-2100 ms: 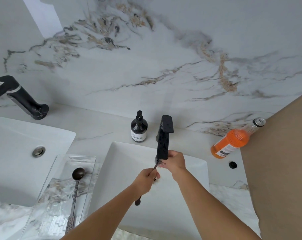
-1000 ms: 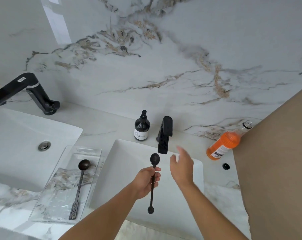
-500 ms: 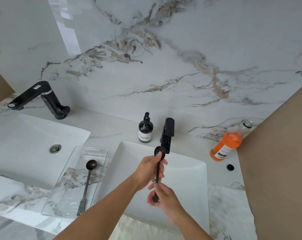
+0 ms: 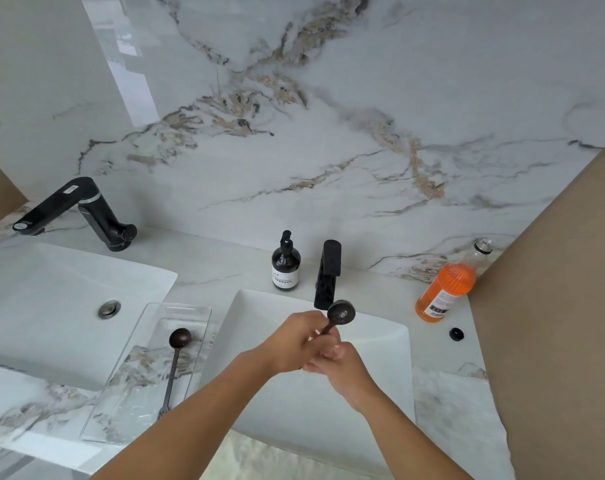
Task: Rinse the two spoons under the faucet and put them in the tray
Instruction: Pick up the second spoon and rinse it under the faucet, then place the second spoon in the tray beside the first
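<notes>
Spoons first: I see one dark metal spoon [image 4: 174, 368] lying in the clear plastic tray [image 4: 193, 311] at eight o'clock. My left hand [image 4: 294, 342] and right hand [image 4: 339, 367] both grip the second spoon [image 4: 341, 312] over the white basin [image 4: 377, 344], its round bowl just below the black faucet [image 4: 327, 275].

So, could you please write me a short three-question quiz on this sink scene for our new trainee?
1. True or false: one spoon already lies in the clear tray.
2. Which hands grip the second spoon? A) left hand only B) right hand only C) both
3. Fill in: the orange bottle stands to the ___ of the black faucet.

Key
1. True; it lies along the tray, bowl toward the wall.
2. C; the left hand and the right hand meet on its handle over the basin.
3. Right.
</notes>
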The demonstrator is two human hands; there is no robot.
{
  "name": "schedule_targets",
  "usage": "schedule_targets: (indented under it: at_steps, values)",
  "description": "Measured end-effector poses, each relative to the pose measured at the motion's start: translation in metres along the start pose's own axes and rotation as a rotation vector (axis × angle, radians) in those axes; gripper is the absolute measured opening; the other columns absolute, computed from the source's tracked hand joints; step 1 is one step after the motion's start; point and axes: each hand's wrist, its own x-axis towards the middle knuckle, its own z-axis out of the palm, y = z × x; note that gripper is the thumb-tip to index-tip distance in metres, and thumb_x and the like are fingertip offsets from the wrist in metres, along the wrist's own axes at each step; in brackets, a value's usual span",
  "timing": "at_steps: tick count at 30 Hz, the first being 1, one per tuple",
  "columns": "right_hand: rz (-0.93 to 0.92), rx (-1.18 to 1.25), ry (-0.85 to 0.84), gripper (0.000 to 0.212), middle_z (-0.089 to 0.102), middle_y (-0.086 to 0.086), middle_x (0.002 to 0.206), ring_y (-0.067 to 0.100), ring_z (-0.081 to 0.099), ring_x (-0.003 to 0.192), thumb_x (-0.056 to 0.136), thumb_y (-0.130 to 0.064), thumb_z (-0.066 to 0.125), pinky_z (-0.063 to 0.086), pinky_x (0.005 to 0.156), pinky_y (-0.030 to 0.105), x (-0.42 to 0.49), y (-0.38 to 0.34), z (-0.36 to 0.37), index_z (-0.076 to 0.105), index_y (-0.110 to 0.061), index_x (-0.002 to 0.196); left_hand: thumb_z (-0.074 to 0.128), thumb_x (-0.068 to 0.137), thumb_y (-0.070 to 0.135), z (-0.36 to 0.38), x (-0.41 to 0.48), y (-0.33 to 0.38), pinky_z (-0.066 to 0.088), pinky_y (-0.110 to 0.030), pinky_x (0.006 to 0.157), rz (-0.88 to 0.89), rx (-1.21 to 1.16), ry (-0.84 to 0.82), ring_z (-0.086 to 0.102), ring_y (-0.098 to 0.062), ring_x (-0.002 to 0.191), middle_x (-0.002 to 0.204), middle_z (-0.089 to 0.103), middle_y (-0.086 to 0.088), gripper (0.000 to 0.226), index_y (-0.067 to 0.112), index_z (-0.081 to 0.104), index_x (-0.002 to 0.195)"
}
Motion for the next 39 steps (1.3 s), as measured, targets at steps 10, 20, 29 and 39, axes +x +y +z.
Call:
schedule_targets:
  at_steps: [10, 20, 29, 39]
  values:
    - [0.024, 0.074, 0.051, 0.011, 0.074, 0.014, 0.073, 0.025, 0.072, 0.063, 0.086, -0.007, 0.071, 0.058, 0.071, 0.032, 0.001, -0.003, -0.008, 0.075, 0.003, 0.086, 0.078, 0.08, 0.027, -0.011, -0.01, -0.029, 0.058, -0.025, 0.063, -0.362, -0.228, 0.31, 0.068, -0.009, 0.063, 0.075, 0.078, 0.002, 0.024, 0.01, 0.072, 0.064]
    - [0.328, -0.946, -0.092, 0.027, 0.072, 0.012, 0.084, 0.014, 0.067, 0.079, 0.082, -0.03, 0.058, 0.037, 0.065, 0.014, -0.047, 0.119, -0.018, 0.069, -0.006, 0.074, 0.056, 0.097, 0.034, -0.049, -0.074, -0.068, 0.047, -0.024, 0.041, -0.683, -0.477, 0.49, 0.065, -0.021, 0.05, 0.063, 0.069, -0.004, 0.032, 0.008, 0.066, 0.081]
    - [0.276, -1.031, -0.108, 0.025, 0.071, 0.002, 0.096, 0.02, 0.067, 0.1, 0.086, -0.027, 0.051, 0.047, 0.079, 0.016, -0.046, 0.125, -0.009, 0.075, -0.02, 0.09, 0.052, 0.099, 0.016, -0.108, -0.125, -0.097, 0.052, -0.028, 0.052, -0.906, -0.416, 0.432, 0.066, -0.02, 0.058, 0.078, 0.065, -0.006, 0.017, 0.008, 0.067, 0.099]
    - [0.23, -1.023, -0.082, 0.023, 0.075, -0.001, 0.099, 0.013, 0.068, 0.099, 0.09, -0.026, 0.053, 0.047, 0.082, 0.016, -0.051, 0.132, -0.01, 0.076, -0.024, 0.092, 0.069, 0.089, 0.013, -0.12, -0.164, -0.133, 0.056, -0.029, 0.057, -1.112, -0.295, 0.353, 0.063, -0.021, 0.065, 0.088, 0.07, -0.009, 0.017, 0.005, 0.071, 0.104]
